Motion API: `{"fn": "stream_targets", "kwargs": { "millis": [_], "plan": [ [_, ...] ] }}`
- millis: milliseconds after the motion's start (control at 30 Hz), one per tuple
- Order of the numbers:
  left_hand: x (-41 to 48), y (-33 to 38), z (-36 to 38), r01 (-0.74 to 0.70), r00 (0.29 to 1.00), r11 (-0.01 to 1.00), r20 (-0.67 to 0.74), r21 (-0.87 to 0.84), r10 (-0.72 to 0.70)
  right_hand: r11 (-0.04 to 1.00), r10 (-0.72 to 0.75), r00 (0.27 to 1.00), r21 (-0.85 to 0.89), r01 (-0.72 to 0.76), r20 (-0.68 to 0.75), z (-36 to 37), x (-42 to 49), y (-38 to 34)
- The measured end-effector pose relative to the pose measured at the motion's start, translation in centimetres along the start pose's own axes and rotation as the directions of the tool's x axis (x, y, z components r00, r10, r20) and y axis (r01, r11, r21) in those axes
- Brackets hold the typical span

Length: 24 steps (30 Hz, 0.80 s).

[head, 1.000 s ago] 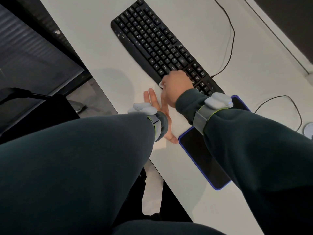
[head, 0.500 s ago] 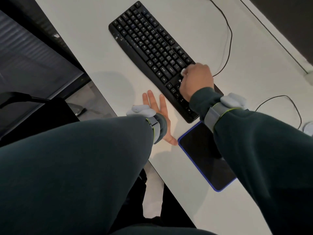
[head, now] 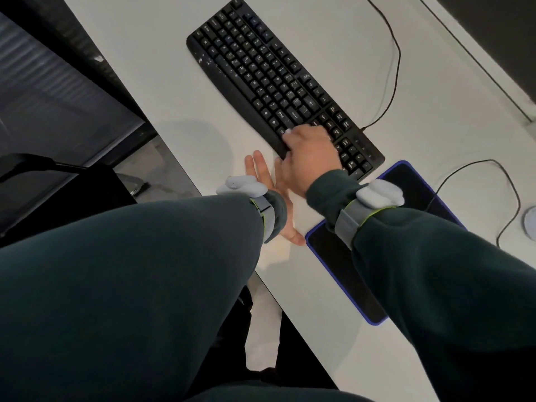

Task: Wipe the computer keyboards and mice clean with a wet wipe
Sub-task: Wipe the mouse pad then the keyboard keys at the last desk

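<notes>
At the worktop's (head: 179, 91) near edge the left hand (head: 269, 178) lies flat, fingers straight, holding nothing. Just beyond it, the right hand (head: 311, 152) curls its fingers over a wipe (head: 288, 131), only a white scrap showing, and presses it on the keyboard (head: 261, 74) near its right end. The keyboard's long axis runs diagonally, with most keys far-left of those fingers. The right hand is nearer.
</notes>
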<state>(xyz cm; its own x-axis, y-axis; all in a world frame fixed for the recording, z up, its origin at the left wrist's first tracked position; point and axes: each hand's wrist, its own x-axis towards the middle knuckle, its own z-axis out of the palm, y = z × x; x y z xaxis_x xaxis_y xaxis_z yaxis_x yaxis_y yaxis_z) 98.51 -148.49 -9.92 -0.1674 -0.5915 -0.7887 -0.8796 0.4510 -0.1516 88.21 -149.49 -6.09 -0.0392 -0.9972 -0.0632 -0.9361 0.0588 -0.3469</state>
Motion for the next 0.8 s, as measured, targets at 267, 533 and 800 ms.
{"fn": "stream_targets", "kwargs": {
  "millis": [267, 533, 800],
  "plan": [
    [-0.2, 0.3, 0.3, 0.048, 0.998, 0.996, -0.027, -0.076, -0.051, 0.998, 0.027, 0.986, -0.056, -0.037, -0.162, 0.8, 0.9, 2.8],
    [0.0, 0.2, -0.1, 0.036, 0.999, 0.999, 0.031, -0.032, -0.035, 0.994, 0.014, 0.999, 0.11, -0.009, -0.045, 0.9, 0.4, -0.6],
    [-0.4, 0.2, -0.1, 0.047, 0.999, 0.994, -0.013, -0.103, -0.048, 0.999, 0.033, 0.999, 0.037, -0.032, -0.018, 0.9, 2.2, 0.9]
  ]
}}
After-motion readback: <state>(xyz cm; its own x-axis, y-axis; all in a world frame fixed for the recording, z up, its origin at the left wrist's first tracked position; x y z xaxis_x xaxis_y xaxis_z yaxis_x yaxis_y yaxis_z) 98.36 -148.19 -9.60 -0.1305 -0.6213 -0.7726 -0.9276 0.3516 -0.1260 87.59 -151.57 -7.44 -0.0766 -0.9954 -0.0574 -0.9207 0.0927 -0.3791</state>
